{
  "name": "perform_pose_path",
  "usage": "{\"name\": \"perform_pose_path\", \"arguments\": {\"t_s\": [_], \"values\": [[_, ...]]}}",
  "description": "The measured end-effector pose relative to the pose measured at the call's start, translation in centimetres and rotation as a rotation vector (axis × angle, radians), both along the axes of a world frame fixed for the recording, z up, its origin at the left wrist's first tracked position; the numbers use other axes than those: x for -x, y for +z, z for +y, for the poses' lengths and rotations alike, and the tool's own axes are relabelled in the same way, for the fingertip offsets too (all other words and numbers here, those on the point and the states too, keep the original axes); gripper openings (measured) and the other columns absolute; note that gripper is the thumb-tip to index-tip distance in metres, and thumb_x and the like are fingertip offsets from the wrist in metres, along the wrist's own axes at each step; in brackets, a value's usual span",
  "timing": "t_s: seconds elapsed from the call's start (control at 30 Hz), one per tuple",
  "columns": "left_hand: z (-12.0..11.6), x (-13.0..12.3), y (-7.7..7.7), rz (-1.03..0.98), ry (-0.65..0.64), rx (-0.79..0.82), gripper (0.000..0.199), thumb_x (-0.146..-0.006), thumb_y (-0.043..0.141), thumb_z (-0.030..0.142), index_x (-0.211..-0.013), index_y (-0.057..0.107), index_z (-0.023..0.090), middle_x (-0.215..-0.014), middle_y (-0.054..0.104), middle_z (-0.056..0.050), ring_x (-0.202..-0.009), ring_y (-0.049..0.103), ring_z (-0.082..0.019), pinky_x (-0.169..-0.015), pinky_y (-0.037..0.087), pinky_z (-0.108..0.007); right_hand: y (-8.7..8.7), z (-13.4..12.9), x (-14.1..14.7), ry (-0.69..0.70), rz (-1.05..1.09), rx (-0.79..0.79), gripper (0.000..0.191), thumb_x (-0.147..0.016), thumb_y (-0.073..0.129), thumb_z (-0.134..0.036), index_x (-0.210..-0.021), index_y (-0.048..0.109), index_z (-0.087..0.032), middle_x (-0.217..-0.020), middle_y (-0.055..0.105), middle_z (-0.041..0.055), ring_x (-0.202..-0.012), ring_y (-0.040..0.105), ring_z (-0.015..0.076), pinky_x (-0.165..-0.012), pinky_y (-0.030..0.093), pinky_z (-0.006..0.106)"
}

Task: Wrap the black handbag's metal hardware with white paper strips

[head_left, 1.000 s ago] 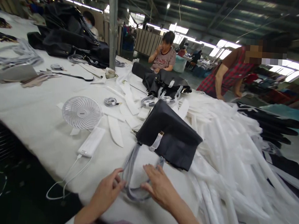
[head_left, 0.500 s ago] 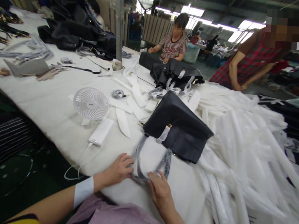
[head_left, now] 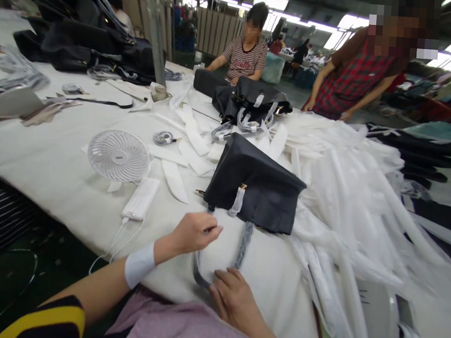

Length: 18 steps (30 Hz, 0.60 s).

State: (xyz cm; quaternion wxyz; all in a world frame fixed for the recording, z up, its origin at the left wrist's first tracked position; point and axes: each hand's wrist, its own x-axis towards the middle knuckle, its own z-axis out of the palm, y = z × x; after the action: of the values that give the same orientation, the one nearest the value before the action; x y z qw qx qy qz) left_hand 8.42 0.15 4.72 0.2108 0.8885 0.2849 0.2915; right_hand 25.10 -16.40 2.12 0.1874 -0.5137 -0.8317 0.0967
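A black bag [head_left: 263,187] lies on the white-covered table, its metal clasp wrapped in clear film. From its lower edge a plastic-wrapped strap [head_left: 244,245] loops toward me. My left hand [head_left: 195,232] is closed round the left part of this strap, just below the bag's left corner. At the near bend of the loop, my right hand [head_left: 235,296] lies over the strap, fingers together and thumb beneath; the strap passes between them.
A white fan [head_left: 119,156] and a cabled power bank [head_left: 141,199] stand at the left. White plastic sheets [head_left: 347,198] heap up at the right. More black bags [head_left: 249,101] lie further back. Two people are beyond the table.
My left hand has risen from the near end of the loop toward the bag and closed on the strap. The view has shifted rightward. A standing person's hands have moved apart.
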Motion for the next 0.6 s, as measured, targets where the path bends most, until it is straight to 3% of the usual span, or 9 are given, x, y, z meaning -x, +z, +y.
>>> {"name": "perform_pose_path", "arguments": {"t_s": [0.07, 0.1, 0.17, 0.27, 0.37, 0.5, 0.6], "values": [[3.0, -2.7, -0.5, 0.110, -0.037, -0.155, 0.029, -0.094, 0.052, 0.036, -0.113, 0.064, 0.018, -0.114, 0.066, -0.010, -0.109, 0.059, -0.024, -0.094, 0.046, -0.039, -0.7, -0.5, 0.6, 0.033, -0.036, 0.010, 0.019, -0.092, 0.052, -0.021, -0.074, 0.060, -0.019, -0.101, 0.068, 0.0078, -0.087, 0.062, 0.0182, -0.088, 0.047, 0.034], [4.3, -4.0, -1.2, 0.182, -0.048, -0.218, 0.042, -0.092, 0.056, 0.039, -0.129, 0.056, 0.019, -0.134, 0.057, -0.013, -0.126, 0.049, -0.030, -0.105, 0.039, -0.048, -1.3, -0.8, 0.9, 0.051, -0.060, 0.016, 0.021, -0.091, 0.054, -0.024, -0.072, 0.060, -0.019, -0.104, 0.067, 0.0088, -0.089, 0.061, 0.0187, -0.087, 0.047, 0.034], [6.7, -6.2, -3.4, 0.313, -0.046, -0.276, 0.059, -0.089, 0.059, 0.044, -0.142, 0.044, 0.021, -0.151, 0.040, -0.013, -0.140, 0.030, -0.038, -0.114, 0.024, -0.058, -2.5, -1.4, 1.4, 0.098, -0.111, 0.029, 0.022, -0.091, 0.056, -0.026, -0.071, 0.061, -0.018, -0.102, 0.067, 0.0096, -0.093, 0.060, 0.0193, -0.090, 0.046, 0.035], [9.6, -8.1, -6.8, 0.423, -0.050, -0.247, 0.062, -0.090, 0.055, 0.049, -0.145, 0.039, 0.027, -0.156, 0.032, -0.009, -0.144, 0.020, -0.039, -0.114, 0.015, -0.065, -3.8, -2.2, 1.3, 0.137, -0.136, 0.006, 0.017, -0.091, 0.056, -0.026, -0.077, 0.062, -0.018, -0.100, 0.066, 0.0100, -0.096, 0.059, 0.0186, -0.094, 0.044, 0.036], [11.4, -9.2, -8.2, 0.430, -0.035, -0.158, 0.057, -0.092, 0.052, 0.050, -0.145, 0.038, 0.035, -0.156, 0.033, -0.007, -0.143, 0.023, -0.038, -0.111, 0.016, -0.069, -3.6, -2.0, 0.3, 0.068, -0.145, -0.027, 0.014, -0.092, 0.053, -0.024, -0.082, 0.060, -0.018, -0.105, 0.065, 0.0115, -0.096, 0.059, 0.0187, -0.093, 0.044, 0.035], [12.4, -10.2, -7.3, 0.353, -0.013, -0.051, 0.055, -0.089, 0.057, 0.049, -0.141, 0.045, 0.037, -0.152, 0.039, -0.008, -0.140, 0.029, -0.039, -0.108, 0.019, -0.070, -3.3, -0.7, -0.8, -0.043, -0.207, -0.086, 0.016, -0.089, 0.049, -0.012, -0.096, 0.061, -0.021, -0.100, 0.065, 0.0065, -0.085, 0.059, 0.0201, -0.086, 0.043, 0.036], [14.2, -10.2, -6.0, 0.277, 0.029, 0.001, 0.049, -0.078, 0.066, 0.059, -0.122, 0.063, 0.037, -0.133, 0.060, -0.001, -0.122, 0.051, -0.031, -0.103, 0.038, -0.050, -4.7, 0.0, -0.9, -0.146, -0.240, -0.221, 0.035, -0.087, 0.046, -0.006, -0.114, 0.061, -0.023, -0.084, 0.065, 0.0036, -0.075, 0.059, 0.0203, -0.081, 0.043, 0.036]]}}
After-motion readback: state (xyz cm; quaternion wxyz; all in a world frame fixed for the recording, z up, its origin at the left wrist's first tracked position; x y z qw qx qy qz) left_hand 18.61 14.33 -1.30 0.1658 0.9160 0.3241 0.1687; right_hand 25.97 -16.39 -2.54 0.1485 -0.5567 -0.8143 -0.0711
